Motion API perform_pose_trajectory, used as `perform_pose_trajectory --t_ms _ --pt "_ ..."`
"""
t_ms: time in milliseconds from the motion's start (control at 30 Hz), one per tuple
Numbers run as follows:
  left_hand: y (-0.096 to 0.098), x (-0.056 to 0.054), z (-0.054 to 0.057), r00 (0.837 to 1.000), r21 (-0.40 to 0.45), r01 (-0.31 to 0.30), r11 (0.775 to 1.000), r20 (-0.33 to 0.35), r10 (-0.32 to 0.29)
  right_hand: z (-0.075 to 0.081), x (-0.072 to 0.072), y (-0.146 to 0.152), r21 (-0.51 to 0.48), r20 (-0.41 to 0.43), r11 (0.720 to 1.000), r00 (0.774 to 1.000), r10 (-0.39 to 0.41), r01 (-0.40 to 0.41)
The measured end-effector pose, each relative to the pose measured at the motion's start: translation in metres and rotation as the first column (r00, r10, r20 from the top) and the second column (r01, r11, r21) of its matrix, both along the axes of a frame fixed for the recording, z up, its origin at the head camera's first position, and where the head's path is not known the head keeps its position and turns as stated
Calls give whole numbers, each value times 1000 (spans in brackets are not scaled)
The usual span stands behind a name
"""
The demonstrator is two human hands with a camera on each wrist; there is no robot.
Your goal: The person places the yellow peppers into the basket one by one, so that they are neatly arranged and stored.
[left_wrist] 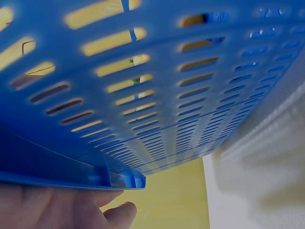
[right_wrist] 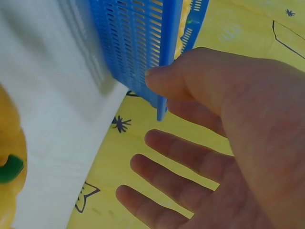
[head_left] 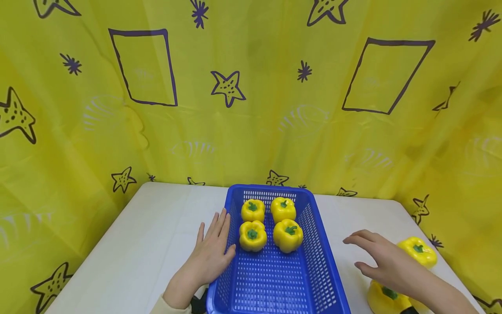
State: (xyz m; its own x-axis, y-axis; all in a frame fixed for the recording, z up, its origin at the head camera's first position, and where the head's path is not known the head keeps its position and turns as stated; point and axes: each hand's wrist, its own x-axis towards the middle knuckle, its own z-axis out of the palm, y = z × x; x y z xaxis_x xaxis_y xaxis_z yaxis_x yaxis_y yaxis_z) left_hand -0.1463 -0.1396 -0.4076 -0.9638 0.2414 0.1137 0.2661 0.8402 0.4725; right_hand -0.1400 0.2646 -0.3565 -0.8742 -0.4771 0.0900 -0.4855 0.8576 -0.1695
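A blue plastic basket (head_left: 270, 279) with slotted walls stands on the white table. Several yellow bell peppers (head_left: 288, 235) with green stems sit in its far half, in two rows. My left hand (head_left: 209, 257) rests along the basket's left rim, fingers straight and pointing away from me. In the left wrist view its fingers (left_wrist: 62, 210) lie at the rim beside the slotted wall. To the right of the basket, my right hand (head_left: 392, 264) hovers with fingers spread and nothing between them. Beside and under it are a yellow bell pepper (head_left: 418, 251) and a nearer one (head_left: 386, 301), partly hidden by the forearm.
A yellow curtain (head_left: 255, 131) with drawn starfish and frames hangs behind and on both sides of the table. The white tabletop (head_left: 129, 253) extends left of the basket, and a narrower strip of it lies to the right.
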Motion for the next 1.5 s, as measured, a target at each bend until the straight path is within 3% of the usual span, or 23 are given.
perform_pose_trajectory --t_ms 167,267,500,633,733,800,1000,1400,1500 --pt "0 1 1 1000 4 -2 1000 2 2 -6 5 13 34 -15 999 1000 -7 8" --pt "-1 0 1 1000 0 -3 1000 4 3 -10 7 22 43 24 999 1000 -13 12" --pt "-1 0 1 1000 -5 -4 1000 0 4 -21 13 38 42 18 998 998 55 -56" --pt "-1 0 1 1000 -1 -2 1000 4 2 -21 13 41 53 168 999 986 -3 -6" --pt "0 1 1 1000 4 2 1000 11 -2 -22 12 43 83 302 995 950 -76 53" --pt "0 1 0 1000 2 4 1000 13 -4 -24 12 46 86 335 995 939 -81 55" --pt "0 0 -1 1000 2 6 1000 -2 -6 -31 15 54 51 343 999 939 -8 -11" --pt "0 1 -1 1000 7 4 1000 2 -4 -38 19 60 35 370 999 929 2 -16" --pt "0 1 -1 1000 7 2 1000 2 -2 -39 18 59 31 406 999 913 -27 15"
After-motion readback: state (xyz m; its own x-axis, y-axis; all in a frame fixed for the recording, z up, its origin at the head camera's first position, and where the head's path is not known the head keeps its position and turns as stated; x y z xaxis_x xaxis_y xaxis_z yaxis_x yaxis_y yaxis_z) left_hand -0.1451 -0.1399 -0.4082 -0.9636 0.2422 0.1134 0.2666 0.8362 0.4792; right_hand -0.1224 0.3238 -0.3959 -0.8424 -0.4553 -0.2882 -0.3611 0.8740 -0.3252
